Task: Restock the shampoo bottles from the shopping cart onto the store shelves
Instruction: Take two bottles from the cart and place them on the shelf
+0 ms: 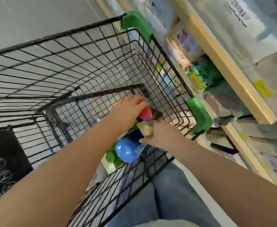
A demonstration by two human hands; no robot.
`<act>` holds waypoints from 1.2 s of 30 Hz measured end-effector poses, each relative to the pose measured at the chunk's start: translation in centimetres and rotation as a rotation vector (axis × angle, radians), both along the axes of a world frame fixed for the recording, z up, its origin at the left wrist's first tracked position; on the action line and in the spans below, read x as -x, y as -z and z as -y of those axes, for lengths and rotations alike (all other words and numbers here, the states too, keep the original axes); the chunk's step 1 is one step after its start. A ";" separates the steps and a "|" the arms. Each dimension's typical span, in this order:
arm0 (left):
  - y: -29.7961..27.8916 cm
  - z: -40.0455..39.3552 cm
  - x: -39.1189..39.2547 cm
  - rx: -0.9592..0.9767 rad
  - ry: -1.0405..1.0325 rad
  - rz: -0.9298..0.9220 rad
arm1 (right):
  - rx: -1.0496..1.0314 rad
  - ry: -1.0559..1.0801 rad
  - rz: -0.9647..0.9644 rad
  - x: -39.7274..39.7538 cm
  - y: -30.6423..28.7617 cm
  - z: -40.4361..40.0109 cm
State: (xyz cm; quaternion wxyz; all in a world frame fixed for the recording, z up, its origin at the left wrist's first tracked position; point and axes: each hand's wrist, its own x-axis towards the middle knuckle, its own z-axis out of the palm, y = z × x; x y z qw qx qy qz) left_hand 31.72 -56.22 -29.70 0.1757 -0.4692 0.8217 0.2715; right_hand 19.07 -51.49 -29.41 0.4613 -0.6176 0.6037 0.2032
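Several shampoo bottles lie in the near right corner of the black wire cart [92, 66]: a red bottle [145, 114], a beige bottle [145, 129], a blue bottle [127, 150] and a green bottle [111, 156]. My left hand [128, 108] reaches down into the cart, and its fingers curve over the top of the red bottle. My right hand [164, 135] is beside it. It holds the beige bottle between the fingers above and the thumb below, and the thumb lies over the blue bottle. The picture is blurred.
Cream store shelves [229, 74] packed with blurred packages run along the right, close to the cart's side with its green corner bumpers [200, 117]. A black mat [2, 163] lies on the grey floor at left. My legs in jeans [169, 197] stand at the cart's near end.
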 end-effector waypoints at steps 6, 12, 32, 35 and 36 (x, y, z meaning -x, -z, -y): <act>1.9 1.5 0.6 -0.109 0.096 -0.007 | 0.095 -0.032 -0.103 -1.0 1.2 0.0; 1.8 2.0 1.3 -0.068 0.137 0.020 | 0.145 0.067 -0.117 0.2 1.4 -0.5; -13.6 0.1 1.5 0.279 -0.205 -0.200 | 0.726 0.375 -0.132 5.2 -14.7 -3.7; -17.7 -1.5 2.4 0.355 -0.238 -0.284 | 0.872 0.473 -0.071 6.3 -18.9 -5.8; -18.9 -2.1 2.7 0.371 -0.249 -0.328 | 0.920 0.496 -0.056 6.8 -20.0 -6.5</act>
